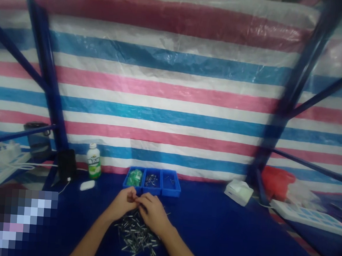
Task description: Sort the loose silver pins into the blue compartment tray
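Note:
My left hand (124,204) and my right hand (152,212) meet fingertip to fingertip over the top of a pile of small metal pieces (138,237). The fingers of both are curled and pinched together; whatever lies between them is too small to make out. Just beyond the hands stand three blue bins side by side: the left bin (125,182) holds green items (134,178), the middle bin (152,190) holds several metal pieces (151,180), and the right bin (170,192) has a few thin pieces in it.
A white and green bottle (94,161), a white oval case (87,185) and a black device (66,164) are at the back left. At the right are a tissue pack (238,192), a red bag (277,182) and a power strip (311,219). Blue frame posts flank the table.

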Available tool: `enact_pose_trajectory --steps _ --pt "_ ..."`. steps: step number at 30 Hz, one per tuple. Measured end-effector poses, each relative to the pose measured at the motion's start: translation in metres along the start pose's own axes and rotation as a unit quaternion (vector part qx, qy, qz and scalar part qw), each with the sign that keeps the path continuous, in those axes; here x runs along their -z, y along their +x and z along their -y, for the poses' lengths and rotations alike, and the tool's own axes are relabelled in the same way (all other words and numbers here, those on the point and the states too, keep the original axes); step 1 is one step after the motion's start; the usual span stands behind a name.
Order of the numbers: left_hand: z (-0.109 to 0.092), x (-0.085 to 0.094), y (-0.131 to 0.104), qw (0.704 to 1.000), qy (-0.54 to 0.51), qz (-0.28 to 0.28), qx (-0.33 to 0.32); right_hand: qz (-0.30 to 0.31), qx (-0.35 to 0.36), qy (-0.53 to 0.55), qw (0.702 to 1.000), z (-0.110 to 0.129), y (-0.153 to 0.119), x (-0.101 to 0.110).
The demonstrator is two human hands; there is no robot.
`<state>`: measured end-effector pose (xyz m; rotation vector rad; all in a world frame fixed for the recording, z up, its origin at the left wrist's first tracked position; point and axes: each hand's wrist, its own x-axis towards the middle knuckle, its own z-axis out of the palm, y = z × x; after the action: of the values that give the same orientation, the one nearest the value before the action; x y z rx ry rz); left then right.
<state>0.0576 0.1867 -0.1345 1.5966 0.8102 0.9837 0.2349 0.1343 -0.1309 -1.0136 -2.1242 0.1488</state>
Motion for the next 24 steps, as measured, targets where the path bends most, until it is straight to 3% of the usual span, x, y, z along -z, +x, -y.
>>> enact_pose_trajectory --steps 7,12,15,19,24 --pt "-0.001 0.0 0.001 1.0 0.02 -0.017 0.009 -0.028 -0.039 -0.011 0.999 -0.009 -0.003 -0.002" --pt "-0.003 0.002 0.005 0.995 0.062 -0.066 0.031 -0.11 -0.11 0.135 0.979 -0.018 0.002 0.0" --pt "-0.004 0.006 0.006 0.987 0.109 -0.113 0.038 -0.14 -0.191 0.271 0.933 -0.024 0.007 0.007" --pt "0.001 0.011 0.006 0.977 0.148 -0.148 0.046 -0.16 -0.265 0.437 0.845 -0.032 0.008 0.016" --pt "0.009 0.014 0.008 0.973 0.168 -0.148 0.047 -0.177 -0.341 0.521 0.762 -0.045 0.005 0.018"
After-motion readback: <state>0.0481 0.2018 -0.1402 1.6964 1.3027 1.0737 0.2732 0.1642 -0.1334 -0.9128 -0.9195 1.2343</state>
